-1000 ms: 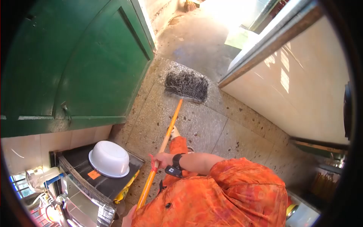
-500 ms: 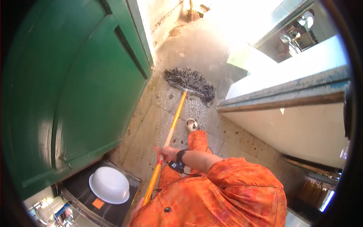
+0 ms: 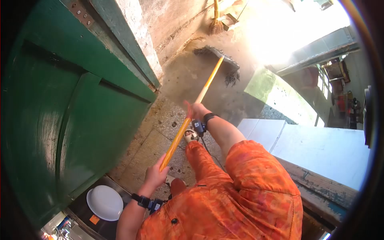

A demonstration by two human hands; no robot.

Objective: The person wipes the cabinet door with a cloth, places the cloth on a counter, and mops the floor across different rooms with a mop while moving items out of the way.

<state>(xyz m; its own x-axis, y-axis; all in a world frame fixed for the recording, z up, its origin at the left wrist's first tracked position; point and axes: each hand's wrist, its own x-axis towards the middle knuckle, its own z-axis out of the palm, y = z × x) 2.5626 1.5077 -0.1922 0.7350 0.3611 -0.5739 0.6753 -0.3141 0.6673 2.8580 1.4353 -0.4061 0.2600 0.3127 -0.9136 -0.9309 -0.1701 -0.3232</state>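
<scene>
A mop with a yellow-orange handle and dark grey strands slants away from my body across the floor. Its strands spread beyond the green door, on the outer concrete. My left hand wraps around the end of the handle, near my waist. Further up the pole, my right hand grips it beside a red tie. Each wrist wears a black strap with a small device. Part of the mop head lies hidden behind its clamp bar.
A green door fills the left side. A white basin rests upside down on a dark surface at lower left. On the right is a white-tiled ledge. A straw broom leans by the far wall. My sandalled foot is on the tiles.
The mop head has moved farther forward, from the speckled tiles onto the outer concrete. My right arm reaches further out, and my left hand has come into clear view on the handle.
</scene>
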